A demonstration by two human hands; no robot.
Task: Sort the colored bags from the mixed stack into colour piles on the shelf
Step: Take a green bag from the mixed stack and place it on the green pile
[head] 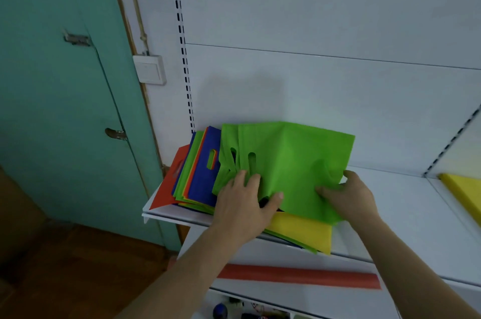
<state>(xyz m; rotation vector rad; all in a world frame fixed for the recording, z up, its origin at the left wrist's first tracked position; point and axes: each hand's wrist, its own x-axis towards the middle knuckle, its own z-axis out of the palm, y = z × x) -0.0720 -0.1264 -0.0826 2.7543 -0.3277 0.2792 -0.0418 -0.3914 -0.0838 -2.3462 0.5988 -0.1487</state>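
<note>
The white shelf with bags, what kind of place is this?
Probably a shop or stockroom: white slotted shelving, a stack of identical coloured bags, a red strip along the lower shelf edge.

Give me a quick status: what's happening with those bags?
Left hand flat on the green bags, right hand pinching their edge. Bags raised over the mixed stack. Nothing blocking the shelf.

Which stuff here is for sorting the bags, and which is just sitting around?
For the job: green bags, mixed stack, yellow bag underneath, yellow pile at right, shelf, left hand, right hand.
Just lying about: light switch, teal door, door latch.
</note>
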